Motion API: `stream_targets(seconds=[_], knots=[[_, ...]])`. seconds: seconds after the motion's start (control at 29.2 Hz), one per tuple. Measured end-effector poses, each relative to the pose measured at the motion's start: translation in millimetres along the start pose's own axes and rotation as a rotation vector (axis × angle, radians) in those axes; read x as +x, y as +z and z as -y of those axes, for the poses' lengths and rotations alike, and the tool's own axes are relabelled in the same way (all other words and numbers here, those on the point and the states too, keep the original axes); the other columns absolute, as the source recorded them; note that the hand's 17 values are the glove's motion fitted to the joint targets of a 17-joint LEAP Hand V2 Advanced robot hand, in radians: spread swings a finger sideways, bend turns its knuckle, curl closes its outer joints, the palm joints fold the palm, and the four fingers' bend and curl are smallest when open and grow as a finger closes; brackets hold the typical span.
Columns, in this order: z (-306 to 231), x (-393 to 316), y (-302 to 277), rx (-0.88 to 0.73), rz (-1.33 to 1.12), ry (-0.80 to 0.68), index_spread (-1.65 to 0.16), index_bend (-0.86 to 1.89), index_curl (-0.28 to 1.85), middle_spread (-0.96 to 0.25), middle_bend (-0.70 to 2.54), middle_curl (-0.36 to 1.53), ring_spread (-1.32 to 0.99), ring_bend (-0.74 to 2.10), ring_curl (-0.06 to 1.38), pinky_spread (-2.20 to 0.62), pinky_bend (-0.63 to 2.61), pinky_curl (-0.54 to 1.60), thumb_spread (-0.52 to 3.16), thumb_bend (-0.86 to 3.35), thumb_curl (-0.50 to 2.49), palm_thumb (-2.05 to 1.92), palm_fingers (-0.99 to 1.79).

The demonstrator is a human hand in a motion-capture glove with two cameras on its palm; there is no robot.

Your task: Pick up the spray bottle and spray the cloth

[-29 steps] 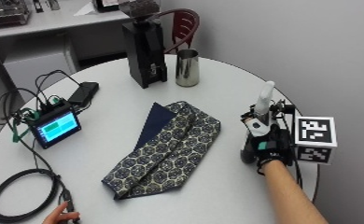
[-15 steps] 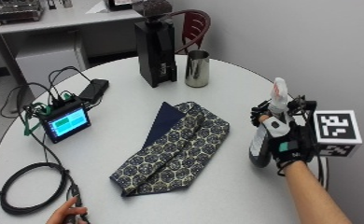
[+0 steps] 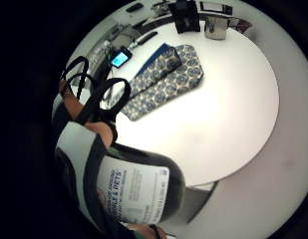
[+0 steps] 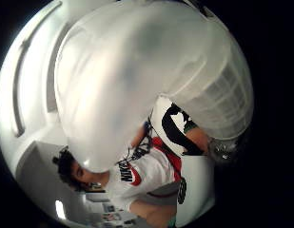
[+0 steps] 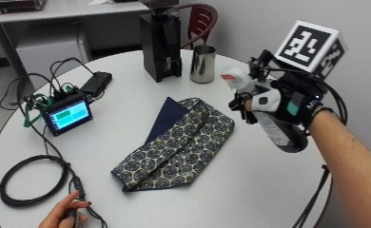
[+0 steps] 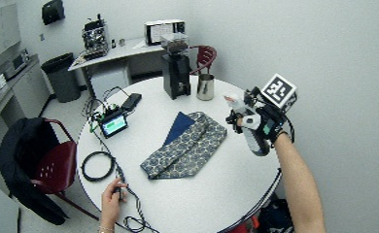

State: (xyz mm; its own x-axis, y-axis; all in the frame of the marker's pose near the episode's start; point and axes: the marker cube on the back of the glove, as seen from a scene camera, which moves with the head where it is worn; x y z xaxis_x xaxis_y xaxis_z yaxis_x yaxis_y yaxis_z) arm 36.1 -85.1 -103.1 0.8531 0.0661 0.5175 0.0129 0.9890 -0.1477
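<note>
The spray bottle (image 5: 280, 130) has a dark body and a white spray head. My gloved right hand (image 5: 288, 103) grips it around the neck and holds it in the air above the right side of the round white table (image 5: 261, 190). It is tilted, with the head pointing left toward the cloth. The patterned blue and cream cloth (image 5: 180, 142) lies folded flat at the table's middle, left of and below the bottle. In the little finger side palm view the bottle's label (image 3: 133, 191) is close, with the cloth (image 3: 163, 79) beyond. The spray head (image 4: 137, 80) fills the thumb side palm view.
A black grinder (image 5: 161, 42) and a metal cup (image 5: 202, 64) stand at the table's far edge. A small screen device (image 5: 66, 114) with cables sits at the left, and a coiled black cable (image 5: 30, 180) lies near the front. A bare left hand (image 5: 65, 216) rests at the front edge.
My hand has lifted the bottle off the table and tilted it, so its head now points at the cloth. The outside camera has shifted too. The cloth lies as before.
</note>
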Motion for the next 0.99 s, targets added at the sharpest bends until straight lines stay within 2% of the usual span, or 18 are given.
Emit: stream_targets(seconds=[0.14, 0.34, 0.69, 0.89, 0.99], knots=[[11, 5, 30, -0.134, -0.089, 0.082, -0.23, 0.11, 0.35, -0.12, 0.53, 0.51, -0.12, 0.66, 0.45, -0.04, 0.33, 0.37, 0.64, -0.04, 0.62, 0.93, 1.24], [18, 62, 88, -0.258, -0.076, 0.163, -0.22, 0.12, 0.35, -0.12, 0.55, 0.52, -0.12, 0.68, 0.46, -0.04, 0.34, 0.37, 0.69, -0.02, 0.63, 0.96, 1.23], [35, 28, 51, -0.063, -0.045, 0.050, -0.22, 0.13, 0.36, -0.11, 0.54, 0.52, -0.12, 0.69, 0.45, -0.04, 0.35, 0.38, 0.71, -0.02, 0.64, 0.97, 1.21], [35, 46, 79, -0.108, -0.046, 0.071, -0.22, 0.13, 0.36, -0.11, 0.54, 0.52, -0.12, 0.70, 0.45, -0.04, 0.36, 0.38, 0.71, -0.03, 0.64, 0.98, 1.21], [36, 46, 74, -0.114, -0.090, 0.076, -0.22, 0.13, 0.36, -0.10, 0.54, 0.52, -0.12, 0.70, 0.45, -0.04, 0.36, 0.38, 0.71, -0.03, 0.64, 0.97, 1.21]])
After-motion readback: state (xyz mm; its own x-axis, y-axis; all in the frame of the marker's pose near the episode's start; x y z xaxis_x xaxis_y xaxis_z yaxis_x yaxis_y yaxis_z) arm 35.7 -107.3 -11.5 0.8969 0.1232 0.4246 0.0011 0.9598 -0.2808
